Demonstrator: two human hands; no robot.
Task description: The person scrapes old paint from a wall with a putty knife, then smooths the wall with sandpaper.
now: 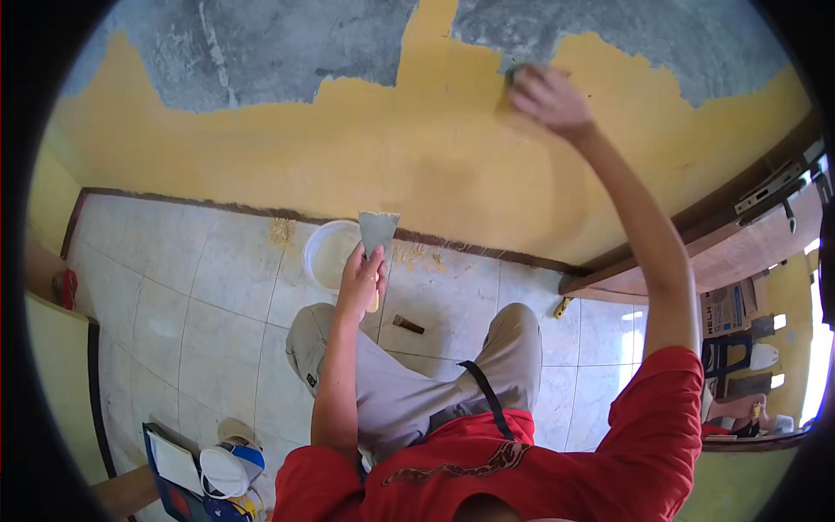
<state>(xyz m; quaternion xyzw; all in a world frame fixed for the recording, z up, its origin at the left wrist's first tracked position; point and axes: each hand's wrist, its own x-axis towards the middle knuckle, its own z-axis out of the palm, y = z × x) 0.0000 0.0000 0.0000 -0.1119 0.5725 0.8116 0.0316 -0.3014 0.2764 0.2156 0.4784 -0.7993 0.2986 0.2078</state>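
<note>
My left hand (359, 287) is closed round the pale handle of a scraper (378, 229), its wide metal blade pointing up toward the wall. Raised against the yellow wall (452, 130), my right hand (548, 97) is smeared by motion. Its fingers close over a small dark green pad (513, 73), mostly hidden, pressed near the ragged edge where yellow paint meets bare grey plaster (287, 48). Just left of the scraper, a white bucket (326, 257) with cloudy liquid stands on the floor by the wall's foot.
Paint scraps (422, 258) lie along the skirting. A short brown-handled tool (408, 324) rests on the tiles between my knees. An open wooden door (739, 235) stands at right, with a yellow object (563, 307) by its foot. Paint containers (228, 474) stand at lower left.
</note>
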